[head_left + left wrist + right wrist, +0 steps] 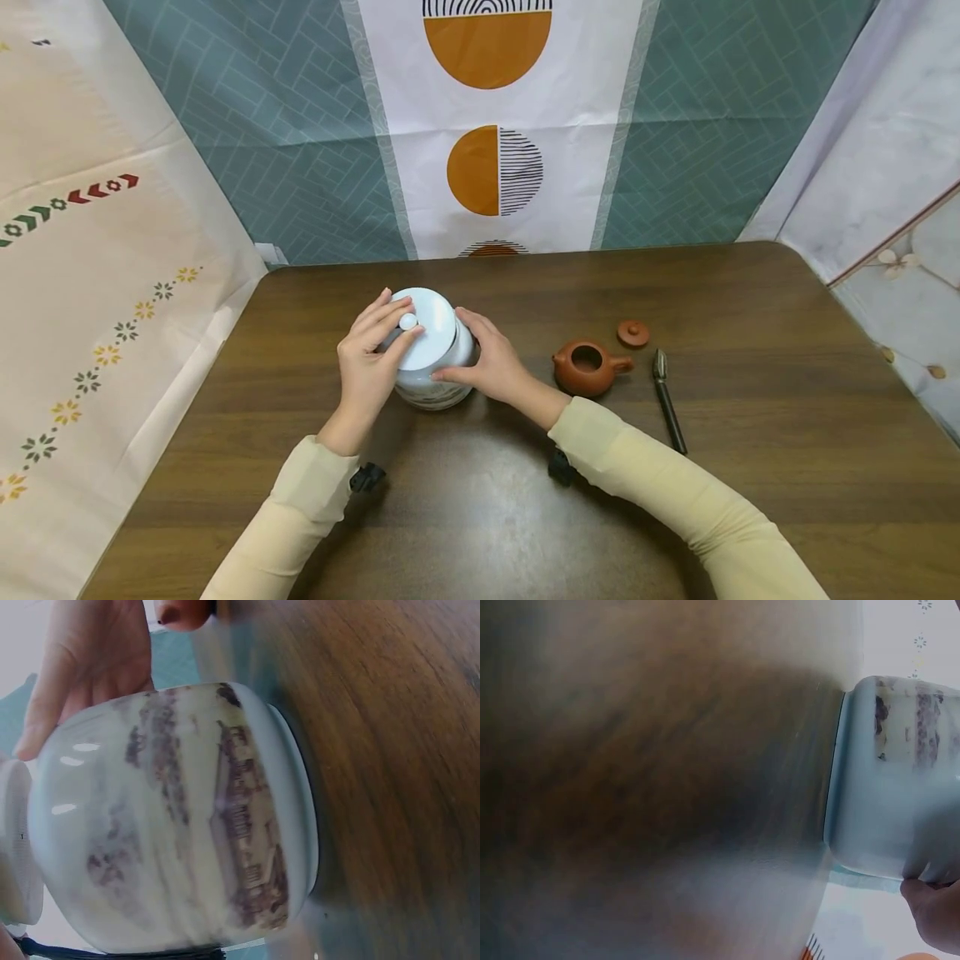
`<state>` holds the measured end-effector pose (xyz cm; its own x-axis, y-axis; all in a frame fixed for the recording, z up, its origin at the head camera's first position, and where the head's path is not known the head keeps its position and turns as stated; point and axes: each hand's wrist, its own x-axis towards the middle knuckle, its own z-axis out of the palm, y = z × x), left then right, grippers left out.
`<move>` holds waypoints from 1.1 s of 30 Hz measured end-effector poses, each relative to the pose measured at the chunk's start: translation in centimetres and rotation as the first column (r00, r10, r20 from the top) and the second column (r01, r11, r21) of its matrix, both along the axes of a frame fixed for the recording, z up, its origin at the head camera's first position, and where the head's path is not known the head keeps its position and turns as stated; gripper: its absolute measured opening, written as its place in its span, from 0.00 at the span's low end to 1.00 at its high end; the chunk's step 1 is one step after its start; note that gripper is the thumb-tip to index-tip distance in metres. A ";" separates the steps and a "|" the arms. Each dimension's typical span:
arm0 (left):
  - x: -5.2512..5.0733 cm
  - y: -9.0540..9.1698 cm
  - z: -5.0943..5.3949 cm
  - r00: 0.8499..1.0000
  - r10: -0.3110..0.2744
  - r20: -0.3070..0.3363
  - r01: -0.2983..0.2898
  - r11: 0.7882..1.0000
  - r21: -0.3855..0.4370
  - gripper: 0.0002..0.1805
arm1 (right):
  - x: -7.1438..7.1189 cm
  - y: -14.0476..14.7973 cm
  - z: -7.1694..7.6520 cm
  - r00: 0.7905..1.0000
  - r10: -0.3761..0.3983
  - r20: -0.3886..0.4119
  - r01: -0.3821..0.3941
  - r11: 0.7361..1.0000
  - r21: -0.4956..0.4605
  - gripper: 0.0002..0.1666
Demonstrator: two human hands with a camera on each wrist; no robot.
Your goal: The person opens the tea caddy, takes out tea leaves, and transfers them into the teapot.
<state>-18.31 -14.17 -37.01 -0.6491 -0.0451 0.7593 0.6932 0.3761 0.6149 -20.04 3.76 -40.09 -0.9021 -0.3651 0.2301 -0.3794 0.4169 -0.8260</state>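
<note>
A white lidded porcelain jar (pixel 431 392) stands on the table, left of the middle. Its body carries a brownish painted scene of buildings and trees, seen closely in the left wrist view. My left hand (pixel 367 358) holds the white lid (pixel 433 340) by its round knob (pixel 408 322), between thumb and fingers. In the left wrist view the lid (pixel 16 844) sits slightly off the jar's body (pixel 172 817). With thumb in front and fingers behind, my right hand (pixel 491 362) grips the jar's right side. Only part of that hand (pixel 934 915) shows in the right wrist view.
Right of the jar stands a small reddish-brown clay teapot (pixel 587 369), uncovered. Its lid (pixel 633 333) lies behind it. A dark-handled brush-like tool (pixel 667 400) lies farther right. The brown wooden table (pixel 465 525) ends at patterned cloth hangings (pixel 315 150).
</note>
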 end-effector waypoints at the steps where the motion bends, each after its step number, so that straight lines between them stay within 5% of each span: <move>1: 0.1 0.0 0.1 1.000 -0.003 0.002 0.003 1.000 0.001 0.16 | 0.0 0.0 0.0 1.000 0.000 -0.001 0.000 1.000 -0.001 0.58; 19: 3.4 -1.6 2.3 0.997 -0.030 0.065 0.024 0.996 0.089 0.16 | 0.1 -0.1 0.1 1.000 -0.007 -0.012 0.007 1.000 -0.002 0.57; 33: 6.4 -3.1 1.8 0.994 -0.037 0.101 0.029 0.997 0.076 0.16 | 0.0 0.0 0.1 1.000 -0.008 -0.015 0.008 1.000 -0.004 0.58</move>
